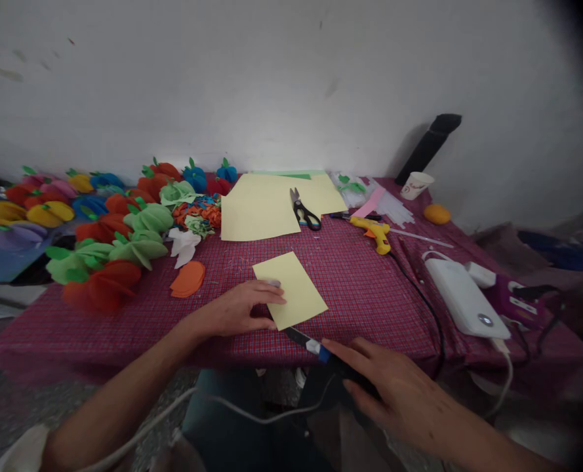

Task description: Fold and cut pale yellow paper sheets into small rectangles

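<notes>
The person's left hand (244,308) lies flat on the near part of the red checked tablecloth (360,288), fingers stretched out and pressing down the left edge of a small pale yellow sheet (291,288), which sits tilted near the table's front edge. A small round whitish thing shows just above the fingertips, too small to make out. The right hand (389,383) hovers at the table's front edge, just off the sheet's near corner, fingers curled around a dark-handled cutter (315,345) whose tip points toward the sheet and sits close to its lower edge; whether it touches the paper I cannot tell. Farther back lie larger yellow sheets (261,206) with black-handled scissors (305,211) resting on them. To the right of those sits a yellow glue gun (376,233), its dark cord running toward the front of the table, and beyond it a paper cup (416,185) by the wall. A white box-like device (461,295) lies on the right side. The left side of the table is crowded with folded paper fruits (104,229) in red, green, yellow, blue and purple, with a few orange cut-outs (187,278) just beside them.
</notes>
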{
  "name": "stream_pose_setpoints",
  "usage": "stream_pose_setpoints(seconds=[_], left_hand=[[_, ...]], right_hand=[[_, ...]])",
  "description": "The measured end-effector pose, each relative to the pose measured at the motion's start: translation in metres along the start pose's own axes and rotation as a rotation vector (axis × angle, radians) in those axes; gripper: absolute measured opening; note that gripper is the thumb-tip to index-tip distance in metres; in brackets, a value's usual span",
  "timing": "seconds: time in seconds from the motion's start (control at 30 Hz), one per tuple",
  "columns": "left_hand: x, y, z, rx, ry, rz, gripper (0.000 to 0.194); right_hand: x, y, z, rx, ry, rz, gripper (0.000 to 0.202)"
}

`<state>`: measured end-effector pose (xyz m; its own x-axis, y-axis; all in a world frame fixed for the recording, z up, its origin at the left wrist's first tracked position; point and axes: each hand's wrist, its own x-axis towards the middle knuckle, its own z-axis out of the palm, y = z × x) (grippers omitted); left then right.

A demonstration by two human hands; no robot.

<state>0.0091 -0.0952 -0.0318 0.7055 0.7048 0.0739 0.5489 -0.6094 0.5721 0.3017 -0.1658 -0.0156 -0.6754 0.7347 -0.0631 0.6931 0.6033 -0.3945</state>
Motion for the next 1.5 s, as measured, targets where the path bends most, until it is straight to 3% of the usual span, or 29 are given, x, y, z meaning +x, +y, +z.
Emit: stream_pose_setpoints(seconds=[0.27,0.67,0.83,1.0,1.37,1.5], left_hand=[[0.001,0.003,0.001,0.015,0.022,0.018,0.042],[0.011,0.015,0.001,0.025,0.015,-0.083,0.016],[0.013,0.01,0.006,-0.016,0.078,-0.102,0.006],[0.012,0.006,0.011,-0.021,0.153,-0.114,0.016],[0.007,0.015,0.007,0.032,0.106,-0.098,0.007],[0.01,0.021,0.003,0.132,0.084,-0.115,0.029]], right_hand=[[0.0,0.0,0.0,-0.007,0.002,0.004,0.056],[0.0,0.001,0.003,-0.009,0.012,-0.011,0.058],[-0.01,0.003,-0.001,-0.056,0.046,-0.04,0.059],[-0.013,0.003,-0.008,-0.055,0.037,-0.027,0.059],[0.011,0.015,0.001,-0.138,0.1,0.033,0.051],[0.006,0.025,0.002,-0.155,0.09,0.065,0.049]])
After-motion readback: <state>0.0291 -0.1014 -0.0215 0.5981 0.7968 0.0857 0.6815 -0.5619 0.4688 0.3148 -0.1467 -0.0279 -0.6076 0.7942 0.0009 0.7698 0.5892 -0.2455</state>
